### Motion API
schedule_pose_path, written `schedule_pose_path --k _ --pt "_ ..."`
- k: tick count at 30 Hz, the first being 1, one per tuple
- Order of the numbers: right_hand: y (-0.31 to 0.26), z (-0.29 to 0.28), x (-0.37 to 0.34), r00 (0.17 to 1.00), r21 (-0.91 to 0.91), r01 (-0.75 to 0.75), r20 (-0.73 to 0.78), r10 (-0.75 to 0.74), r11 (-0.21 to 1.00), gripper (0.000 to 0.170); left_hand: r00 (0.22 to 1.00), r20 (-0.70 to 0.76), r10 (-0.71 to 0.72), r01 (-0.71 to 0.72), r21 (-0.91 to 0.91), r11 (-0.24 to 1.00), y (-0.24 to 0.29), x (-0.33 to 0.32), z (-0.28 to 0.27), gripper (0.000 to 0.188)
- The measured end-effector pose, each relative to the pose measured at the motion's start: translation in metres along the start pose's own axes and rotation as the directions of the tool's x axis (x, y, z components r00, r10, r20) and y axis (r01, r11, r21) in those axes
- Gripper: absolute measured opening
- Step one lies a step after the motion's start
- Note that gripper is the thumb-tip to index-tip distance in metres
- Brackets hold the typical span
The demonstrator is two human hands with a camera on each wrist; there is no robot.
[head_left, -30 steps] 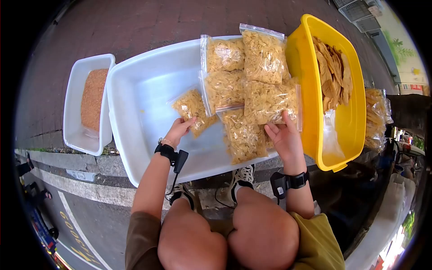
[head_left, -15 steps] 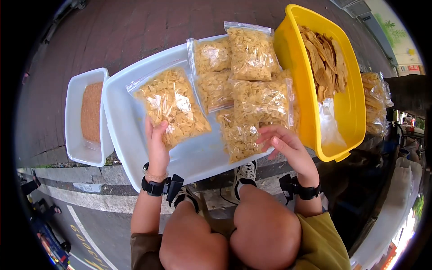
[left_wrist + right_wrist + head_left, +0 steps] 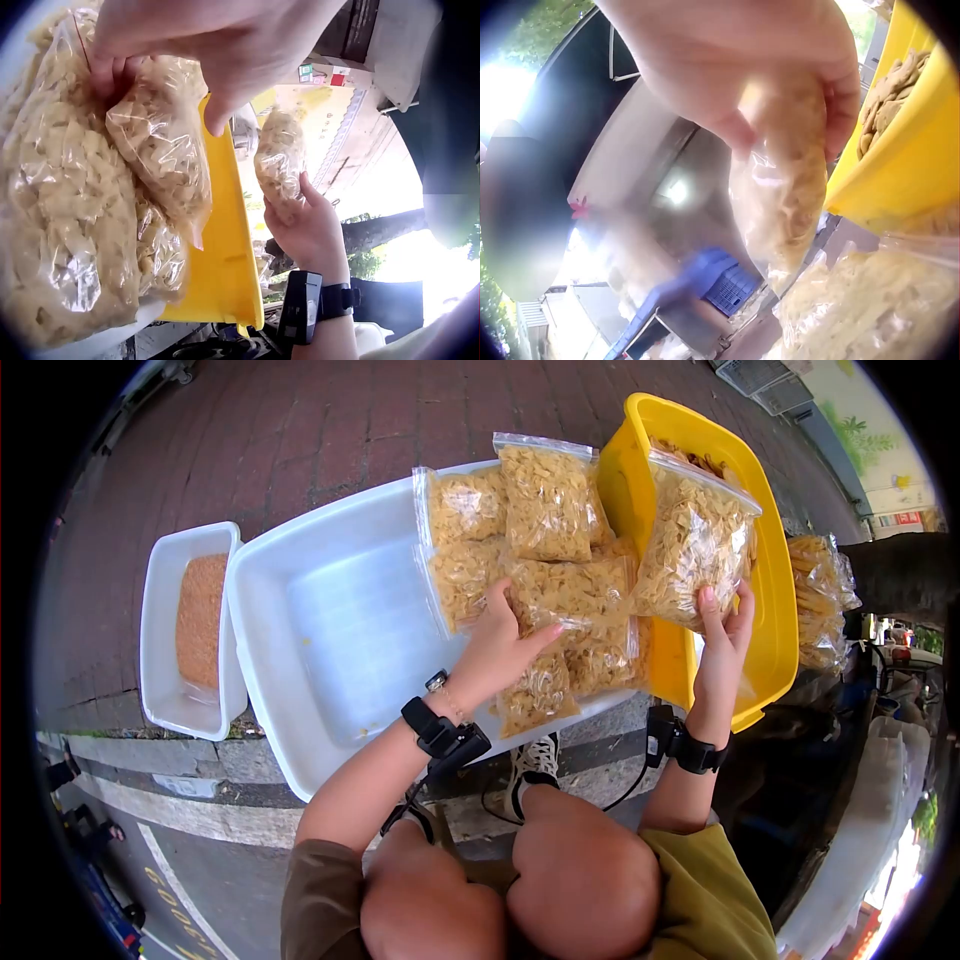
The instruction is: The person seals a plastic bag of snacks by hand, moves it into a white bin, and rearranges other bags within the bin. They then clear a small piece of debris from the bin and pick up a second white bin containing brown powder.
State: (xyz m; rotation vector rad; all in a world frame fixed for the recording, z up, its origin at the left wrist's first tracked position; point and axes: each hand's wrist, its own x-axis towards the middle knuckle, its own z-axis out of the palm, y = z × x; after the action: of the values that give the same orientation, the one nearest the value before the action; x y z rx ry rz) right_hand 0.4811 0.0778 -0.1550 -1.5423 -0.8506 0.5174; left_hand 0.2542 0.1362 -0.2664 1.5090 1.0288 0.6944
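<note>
My right hand (image 3: 722, 635) holds up a clear zip bag of pale yellow flakes (image 3: 695, 540) by its lower end, thumb on the near face. In the head view the bag overlaps the yellow tub (image 3: 665, 650). Side-on in the right wrist view, the bag (image 3: 780, 187) hangs between thumb and fingers. My left hand (image 3: 495, 650) reaches over the pile of similar bags (image 3: 545, 500) in the white tub (image 3: 330, 520). Its thumb is spread away, and its fingers touch a bag (image 3: 161, 142) near the edge; some fingertips are hidden between bags.
Flat brown pieces (image 3: 889, 101) lie inside the yellow tub. On the left stands a smaller white bin (image 3: 155, 630) holding orange-brown granules (image 3: 202, 620). More filled bags (image 3: 820, 600) sit right of the yellow tub. Brick paving (image 3: 330, 420) stretches beyond.
The left hand lifted a bag from the white tub, then moved right to the pile, no longer holding it up. The right hand left the pile and now holds a bag over the yellow tub.
</note>
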Motion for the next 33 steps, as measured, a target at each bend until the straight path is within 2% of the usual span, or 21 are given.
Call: schedule_pose_path --k 1,2,4,5,8,9,11,13,14,15,17,18,20,23,25,27,29,30,31,32,33 --pt "0.008 -0.005 0.001 0.999 0.023 -0.038 -0.007 0.038 0.999 0.048 0.999 -0.043 -0.011 0.007 -0.112 0.994 -0.002 0.005 0.003 0.067" --pt "0.014 -0.009 0.000 0.997 0.047 -0.077 -0.012 0.077 0.996 0.048 0.999 -0.049 -0.013 0.008 -0.114 0.993 -0.005 0.010 0.002 0.067" --pt "0.016 -0.006 -0.005 0.994 0.078 -0.105 0.012 0.105 0.991 0.047 0.993 0.098 -0.070 0.082 -0.117 0.990 -0.001 0.018 -0.004 0.073" --pt "0.018 -0.005 -0.007 0.991 0.110 -0.134 0.028 0.131 0.985 0.047 0.993 0.095 -0.069 0.080 -0.116 0.990 0.002 0.014 -0.006 0.073" --pt "0.015 -0.008 -0.006 0.990 0.100 -0.122 0.078 0.114 0.987 0.046 0.987 0.128 -0.098 0.125 -0.221 0.967 0.022 -0.017 -0.020 0.066" --pt "0.012 -0.009 -0.007 0.988 0.091 -0.099 0.129 0.087 0.991 0.046 0.984 0.161 -0.073 0.130 -0.378 0.917 0.017 -0.025 -0.025 0.061" --pt "0.012 -0.009 -0.008 0.992 0.071 -0.103 0.083 0.097 0.992 0.046 0.976 0.188 -0.106 0.180 -0.435 0.882 0.024 -0.030 -0.044 0.058" --pt "0.019 -0.008 -0.013 0.991 0.072 -0.103 0.089 0.096 0.992 0.045 0.985 0.047 -0.167 0.166 -0.545 0.822 0.030 -0.025 -0.059 0.051" --pt "0.028 -0.008 -0.016 0.998 -0.042 -0.050 0.026 0.051 0.998 0.045 0.985 0.051 -0.167 0.167 -0.542 0.823 0.029 -0.018 -0.059 0.051" --pt "0.027 -0.008 -0.018 0.999 -0.039 -0.048 0.024 0.049 0.998 0.045 0.992 0.030 -0.124 0.122 -0.516 0.848 0.026 -0.009 -0.060 0.046" --pt "0.021 -0.008 -0.029 0.997 -0.385 -0.069 0.016 0.081 0.920 0.044 0.997 0.006 -0.082 0.074 -0.489 0.869 0.019 0.002 -0.060 0.041" --pt "0.023 -0.008 -0.031 1.000 -0.508 -0.003 0.023 0.017 0.861 0.043 0.988 -0.071 -0.136 0.084 -0.495 0.865 0.017 0.006 -0.056 0.036" --pt "0.027 -0.003 -0.037 1.000 -0.434 -0.007 0.009 0.012 0.901 0.042 0.971 -0.147 -0.190 0.092 -0.503 0.859 0.006 0.008 -0.049 0.031" --pt "0.026 0.004 -0.039 1.000 -0.319 -0.011 -0.024 0.004 0.948 0.042 0.940 -0.201 -0.275 0.075 -0.666 0.742 -0.005 0.000 -0.037 0.029" --pt "0.029 0.007 -0.036 0.999 -0.272 -0.014 -0.035 0.004 0.962 0.042 0.938 -0.197 -0.285 0.101 -0.631 0.769 0.004 -0.008 -0.030 0.028" --pt "0.034 0.005 -0.029 0.989 -0.197 0.114 -0.070 -0.130 0.974 0.041 0.947 -0.219 -0.236 0.054 -0.616 0.786 0.000 -0.008 -0.022 0.023" --pt "0.029 0.009 -0.031 0.990 -0.163 0.092 -0.090 -0.108 0.982 0.040 0.962 -0.151 -0.227 0.113 -0.537 0.836 -0.003 -0.006 -0.022 0.021" --pt "0.031 0.010 -0.031 0.987 -0.119 0.092 -0.119 -0.106 0.989 0.039 0.944 -0.329 -0.009 -0.075 -0.242 0.967 -0.023 0.005 -0.018 0.025" --pt "0.032 0.011 -0.032 0.984 -0.076 0.092 -0.146 -0.103 0.993 0.038 0.944 -0.330 -0.009 -0.076 -0.244 0.967 -0.017 0.013 -0.025 0.025" --pt "0.032 0.012 -0.033 0.984 -0.080 0.096 -0.142 -0.107 0.992 0.038 0.937 -0.344 0.061 -0.109 -0.120 0.987 -0.010 0.022 -0.031 0.027" --pt "0.031 0.012 -0.034 0.991 0.000 0.019 -0.132 -0.018 1.000 0.038 0.926 -0.353 0.130 -0.138 0.003 0.990 -0.006 0.031 -0.036 0.030"
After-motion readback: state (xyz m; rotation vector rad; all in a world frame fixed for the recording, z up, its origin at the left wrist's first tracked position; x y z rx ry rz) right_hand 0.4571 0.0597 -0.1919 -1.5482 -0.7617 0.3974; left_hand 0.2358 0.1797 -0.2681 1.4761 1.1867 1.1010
